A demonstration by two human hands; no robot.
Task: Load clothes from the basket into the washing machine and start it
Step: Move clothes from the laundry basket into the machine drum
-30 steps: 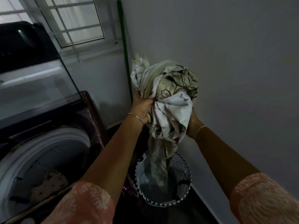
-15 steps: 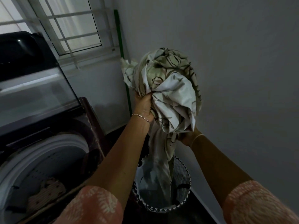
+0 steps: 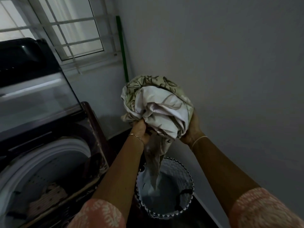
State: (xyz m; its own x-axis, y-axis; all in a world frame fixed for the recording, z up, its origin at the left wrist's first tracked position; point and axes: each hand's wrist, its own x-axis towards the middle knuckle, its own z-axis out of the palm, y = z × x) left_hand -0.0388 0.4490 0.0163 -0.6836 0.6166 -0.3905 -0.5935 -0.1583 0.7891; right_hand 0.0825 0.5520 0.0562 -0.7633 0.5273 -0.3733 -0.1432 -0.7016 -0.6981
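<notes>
One crumpled cream sheet (image 3: 164,112); dark leaf print

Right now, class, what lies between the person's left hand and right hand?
In the head view, a bunched floral cloth fills the gap; the left hand and right hand both grip it.

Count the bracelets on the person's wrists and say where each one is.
2. A gold chain on the left wrist; a thin pale band on the right wrist. Sleeves may hide others.
</notes>
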